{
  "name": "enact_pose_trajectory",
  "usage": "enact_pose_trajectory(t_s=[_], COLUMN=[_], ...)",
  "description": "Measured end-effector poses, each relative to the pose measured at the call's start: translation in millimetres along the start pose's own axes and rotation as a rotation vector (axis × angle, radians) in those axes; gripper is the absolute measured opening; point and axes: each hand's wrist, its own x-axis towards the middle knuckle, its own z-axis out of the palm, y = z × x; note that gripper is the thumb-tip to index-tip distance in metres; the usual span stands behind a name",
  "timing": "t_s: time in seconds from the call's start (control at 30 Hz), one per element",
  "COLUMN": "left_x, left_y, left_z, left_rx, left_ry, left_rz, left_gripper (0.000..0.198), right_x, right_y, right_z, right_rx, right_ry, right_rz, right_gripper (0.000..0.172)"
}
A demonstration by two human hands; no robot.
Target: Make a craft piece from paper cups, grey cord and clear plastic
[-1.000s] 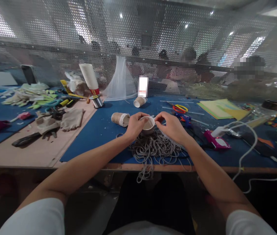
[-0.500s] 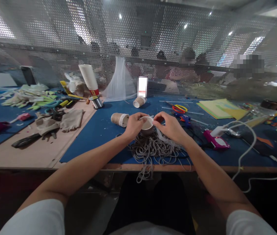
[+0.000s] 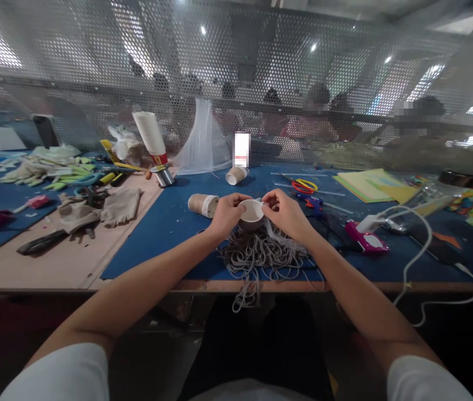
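A paper cup (image 3: 252, 213) is tilted so that its open mouth faces me, above a tangled heap of grey cord (image 3: 257, 253). My left hand (image 3: 228, 214) grips the cup's left side, thumb at the rim. At the right of the rim, the fingers of my right hand (image 3: 284, 211) are pinched together; whatever is between them is too small to name. A strip of white lace (image 3: 274, 233) hangs below my right hand. A cord-wrapped cup with a white band (image 3: 203, 205) lies on its side just left of my left hand.
Behind stand a lit phone (image 3: 242, 149) and another wrapped cup (image 3: 237, 175). Stacked cups (image 3: 150, 136) lean at back left, near gloves (image 3: 121, 206). Scissors (image 3: 304, 185), a blue glue gun (image 3: 315, 205), coloured paper (image 3: 372, 186) and a magenta device with white cable (image 3: 366, 238) lie right.
My right hand's fingers have drawn closer together at the cup's rim. The cup's mouth has turned slightly more toward me. My left hand still holds it.
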Motion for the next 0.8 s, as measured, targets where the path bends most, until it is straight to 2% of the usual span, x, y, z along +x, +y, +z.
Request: enact_pose_trajectory(t_s=[0.17,0.27,0.33,0.43,0.47,0.6,0.73,0.8], left_x=[-1,-1,0,1,1,1,3,4], left_y=[12,16,16,18,18,21,19,17], left_z=[-4.7,-8.2,-10.2,-12.3,-12.8,-15.0,-16.8,-16.6], left_rx=[-0.03,-0.046,-0.061,-0.085,-0.1,-0.191,-0.214,-0.226], left_ry=[0.083,0.117,0.131,0.164,0.171,0.183,0.221,0.233], left_rz=[-0.016,-0.001,0.009,0.018,0.021,-0.001,-0.077,-0.105], left_gripper=[0.033,0.03,0.031,0.031,0.031,0.03,0.03,0.031], right_x=[1,1,-2,-9,-11,-16,-13,-13], right_y=[8,6,-1,-20,-26,-39,-36,-31], right_z=[-5,-8,-9,-7,-5,7,17,20], right_rx=[0.182,0.148,0.024,-0.261,-0.322,-0.391,-0.479,-0.492], right_ry=[-0.142,-0.227,-0.124,0.211,0.255,0.092,0.1,0.096], right_rz=[0.024,0.004,-0.076,-0.248,-0.277,-0.261,-0.2,-0.189], right_gripper=[0.038,0.04,0.033,0.015,0.01,0.015,0.037,0.041])
